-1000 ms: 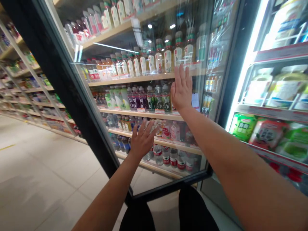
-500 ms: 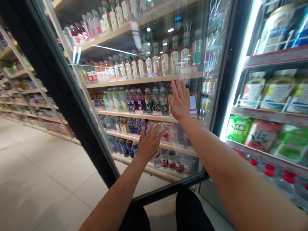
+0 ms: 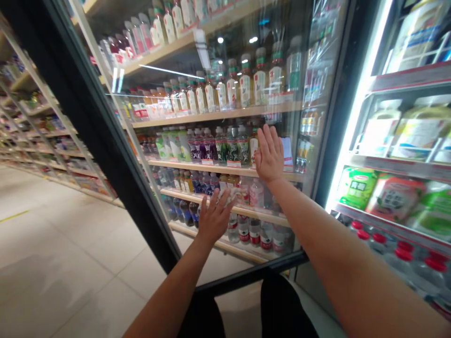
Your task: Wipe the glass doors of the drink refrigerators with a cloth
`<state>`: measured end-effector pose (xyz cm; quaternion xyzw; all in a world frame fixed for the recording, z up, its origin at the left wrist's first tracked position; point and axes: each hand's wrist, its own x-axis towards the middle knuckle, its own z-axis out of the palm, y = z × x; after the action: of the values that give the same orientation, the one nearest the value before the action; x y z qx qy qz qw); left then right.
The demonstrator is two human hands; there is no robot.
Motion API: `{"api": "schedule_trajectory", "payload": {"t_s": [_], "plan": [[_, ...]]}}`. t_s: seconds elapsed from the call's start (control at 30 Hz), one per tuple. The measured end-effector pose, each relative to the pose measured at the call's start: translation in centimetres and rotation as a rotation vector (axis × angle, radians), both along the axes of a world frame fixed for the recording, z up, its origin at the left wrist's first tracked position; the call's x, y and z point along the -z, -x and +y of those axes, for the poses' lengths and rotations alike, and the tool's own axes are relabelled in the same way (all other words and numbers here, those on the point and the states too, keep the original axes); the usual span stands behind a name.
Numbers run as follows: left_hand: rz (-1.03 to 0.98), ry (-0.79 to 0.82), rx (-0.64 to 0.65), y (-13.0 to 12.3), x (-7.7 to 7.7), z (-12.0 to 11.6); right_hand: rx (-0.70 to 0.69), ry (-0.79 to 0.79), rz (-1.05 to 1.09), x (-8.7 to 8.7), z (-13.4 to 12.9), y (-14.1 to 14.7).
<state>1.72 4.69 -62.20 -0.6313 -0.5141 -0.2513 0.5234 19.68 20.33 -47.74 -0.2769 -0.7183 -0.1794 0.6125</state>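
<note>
A glass door [image 3: 197, 56] in a black frame [image 3: 95, 136] stands swung out in front of me. My right hand [image 3: 270, 155] lies flat against the pane, its fingers stretched upward and close together, just left of a pale, phone-like rectangle [image 3: 287, 151]. Lower and to the left, my left hand [image 3: 214, 219] is spread on the glass. By its fingertips shows a crumpled whitish piece, like a wipe [image 3: 232, 193]; how far it runs under the fingers is hidden. Neither hand has its fingers closed.
Wooden shelves [image 3: 218, 114] of drink bottles show through the glass. At the right, a lit fridge [image 3: 401, 165] holds bottles, green and red packs [image 3: 357, 188] and red-capped bottles [image 3: 403, 256]. Store racks [image 3: 52, 136] line the left above a tiled floor [image 3: 66, 239]. My knees [image 3: 282, 300] are beneath the door.
Both hands have slid slightly down the glass, the left one with the whitish piece. The view has shifted a little to the left.
</note>
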Motion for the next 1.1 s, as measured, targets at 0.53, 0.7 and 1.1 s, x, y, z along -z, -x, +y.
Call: {"api": "schedule_trajectory", "payload": {"t_s": [0.53,0.7,1.1], "plan": [[0.135,0.231,0.098,2.6,4.5,-2.1,0.063,-0.023,-0.016,1.5,0.7,0.3],[0.150,0.257,0.088,4.7,5.7,-4.0,0.056,-0.070,0.009,1.6,0.8,0.3],[0.072,0.178,0.006,6.6,5.2,-5.7,0.065,-0.082,0.027,1.6,0.6,0.2]]}}
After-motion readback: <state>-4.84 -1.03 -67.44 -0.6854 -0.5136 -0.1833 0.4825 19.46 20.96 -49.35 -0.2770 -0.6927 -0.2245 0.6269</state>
